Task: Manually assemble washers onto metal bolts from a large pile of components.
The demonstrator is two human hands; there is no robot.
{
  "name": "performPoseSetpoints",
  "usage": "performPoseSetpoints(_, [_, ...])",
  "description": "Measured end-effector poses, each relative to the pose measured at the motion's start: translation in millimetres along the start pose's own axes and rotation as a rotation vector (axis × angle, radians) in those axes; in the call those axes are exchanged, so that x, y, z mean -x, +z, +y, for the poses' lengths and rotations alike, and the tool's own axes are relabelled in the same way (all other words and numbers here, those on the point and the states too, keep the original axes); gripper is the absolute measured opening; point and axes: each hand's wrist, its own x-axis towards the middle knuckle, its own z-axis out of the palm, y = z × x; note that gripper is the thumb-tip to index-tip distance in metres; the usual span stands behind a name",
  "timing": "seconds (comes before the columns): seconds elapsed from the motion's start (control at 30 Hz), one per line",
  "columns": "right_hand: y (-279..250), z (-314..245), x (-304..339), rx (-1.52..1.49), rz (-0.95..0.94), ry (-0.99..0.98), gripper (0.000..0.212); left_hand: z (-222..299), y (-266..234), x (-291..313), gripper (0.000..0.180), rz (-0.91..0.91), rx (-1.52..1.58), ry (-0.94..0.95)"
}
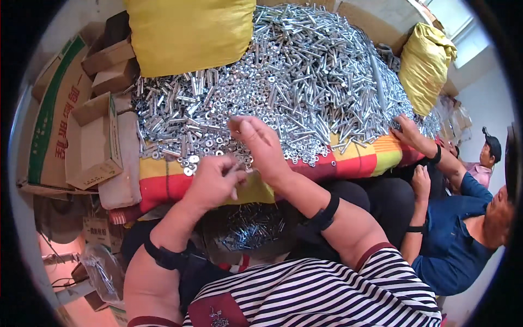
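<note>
Big bolt pile (305, 71) on striped cloth (354, 158), centre. Sack (185, 32) behind it at left, 2nd sack (427, 65) far right. Open boxes (92, 141) left of pile. Both hands at pile's near edge, w/ small bolt batch (253, 226) below in lap. Co-worker (457, 229) on right.

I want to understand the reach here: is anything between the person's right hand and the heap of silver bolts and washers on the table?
Nothing visible is in the way. The right hand already rests at the near edge of the heap of bolts and washers, fingers on the loose washers. The left hand is beside it, pinching a small metal piece, not blocking it.
</note>
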Motion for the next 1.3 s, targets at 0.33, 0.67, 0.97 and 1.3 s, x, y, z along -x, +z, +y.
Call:
performPoseSetpoints(0.33, [10,-33,48,-0.398,-0.138,-0.217,0.071,1,-28,4,0.014,0.385,0.257,-0.006])
performPoseSetpoints(0.67, [9,-6,11,-0.592,-0.04,-0.03,0.075,9,10,25,0.005,0.069,0.08,-0.114])
performPoseSetpoints(0.97, [33,-64,54,-0.475,-0.103,-0.339,0.072,9,-15,10,0.008,0.405,0.166,-0.042])
performPoseSetpoints(1.3, [-21,-40,30,0.414,-0.092,-0.07,0.014,14,-8,21,0.006,0.231,0.174,-0.025])
